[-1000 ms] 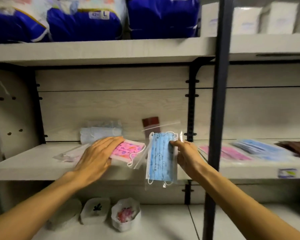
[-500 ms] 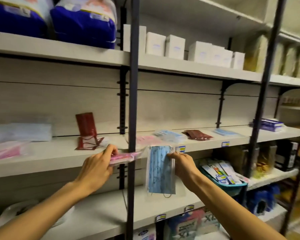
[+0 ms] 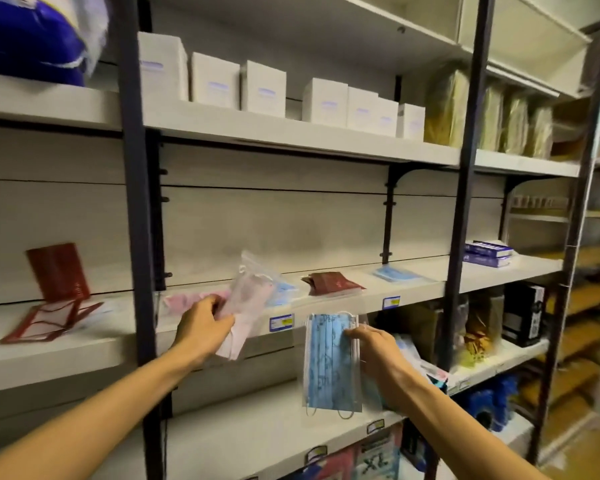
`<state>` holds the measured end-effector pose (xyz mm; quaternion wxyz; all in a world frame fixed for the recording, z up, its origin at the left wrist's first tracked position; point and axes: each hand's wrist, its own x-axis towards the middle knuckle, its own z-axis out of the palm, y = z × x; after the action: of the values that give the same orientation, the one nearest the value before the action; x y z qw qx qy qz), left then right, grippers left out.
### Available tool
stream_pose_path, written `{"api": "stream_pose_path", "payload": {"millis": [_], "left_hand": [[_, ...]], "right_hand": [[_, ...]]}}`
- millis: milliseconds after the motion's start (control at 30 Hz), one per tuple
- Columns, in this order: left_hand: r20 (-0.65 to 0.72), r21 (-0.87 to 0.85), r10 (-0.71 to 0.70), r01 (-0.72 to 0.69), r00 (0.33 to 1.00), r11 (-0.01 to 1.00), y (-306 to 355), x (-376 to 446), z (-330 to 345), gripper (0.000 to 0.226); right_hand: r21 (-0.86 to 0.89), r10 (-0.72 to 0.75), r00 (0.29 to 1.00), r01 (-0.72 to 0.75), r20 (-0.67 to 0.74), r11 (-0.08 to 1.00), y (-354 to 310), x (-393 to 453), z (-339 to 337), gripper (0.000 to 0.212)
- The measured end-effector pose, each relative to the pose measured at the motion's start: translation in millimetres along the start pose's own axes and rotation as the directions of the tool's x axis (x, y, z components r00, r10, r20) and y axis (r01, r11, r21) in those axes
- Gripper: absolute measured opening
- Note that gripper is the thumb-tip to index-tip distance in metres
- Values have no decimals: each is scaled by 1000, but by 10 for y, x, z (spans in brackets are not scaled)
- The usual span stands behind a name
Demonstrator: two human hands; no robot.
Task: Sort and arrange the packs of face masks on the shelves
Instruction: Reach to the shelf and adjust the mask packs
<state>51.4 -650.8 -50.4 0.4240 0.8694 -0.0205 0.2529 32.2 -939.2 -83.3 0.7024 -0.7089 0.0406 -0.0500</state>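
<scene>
My left hand [image 3: 201, 327] grips a clear pack of pink masks [image 3: 248, 299], tilted up over the front edge of the middle shelf [image 3: 326, 311]. My right hand [image 3: 374, 344] pinches a clear pack of blue masks [image 3: 328, 362] by its right edge; it hangs upright in front of the shelf. On the shelf lie another pink pack [image 3: 184, 301], a dark red pack [image 3: 329, 282] and a light blue pack [image 3: 395, 273]. Red packs [image 3: 54, 296] sit left of the post, one leaning on the back wall.
A black upright post [image 3: 137, 237] stands just left of my left hand, another [image 3: 461, 237] to the right. White boxes [image 3: 264, 88] line the shelf above. Blue-and-white boxes [image 3: 487, 252] sit far right. Lower shelves hold bagged goods and a black box [image 3: 523, 313].
The view swung right along the shelving. My left hand lifted the pink pack off the left section and carried it right past the post; my right hand moved the blue pack along with it.
</scene>
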Motion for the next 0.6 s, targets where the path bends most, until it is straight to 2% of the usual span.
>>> {"api": "stream_pose_path", "payload": {"millis": [100,167,200,267,300,333,367,500,600], "left_hand": [[-24,103,24,-22,999,994,154,252,261,28],[-13,258,212,-202,977,945,231,347,368,26],[7,343,374,-354,927,870,242,398,414,31],[104,459,658,-623,746,633,194,516,512,43],[158,494,736,-698,658,518,165,572,561,45],[209,519,773,-737,600,432,149,618,607,46],[249,533,783,-756,570,381,141,655,651,48],[289,557,761,-749,580,359,121,779,841,65],[270,606,744,-708,611,362,50,940,917,61]], "right_hand": [[23,21,999,-22,24,999,19,378,-300,22],[12,28,999,-28,21,1000,48,623,-471,25],[9,26,999,-26,24,1000,69,743,-554,25],[0,34,999,-34,32,999,86,921,-682,22],[6,42,999,-42,33,999,104,1012,-740,21],[20,49,998,-50,36,999,118,1097,-790,20],[38,55,998,-56,34,998,137,1174,-833,19],[83,76,997,-78,28,994,216,1474,-950,23],[74,102,994,-105,50,992,298,1670,-947,35]]}}
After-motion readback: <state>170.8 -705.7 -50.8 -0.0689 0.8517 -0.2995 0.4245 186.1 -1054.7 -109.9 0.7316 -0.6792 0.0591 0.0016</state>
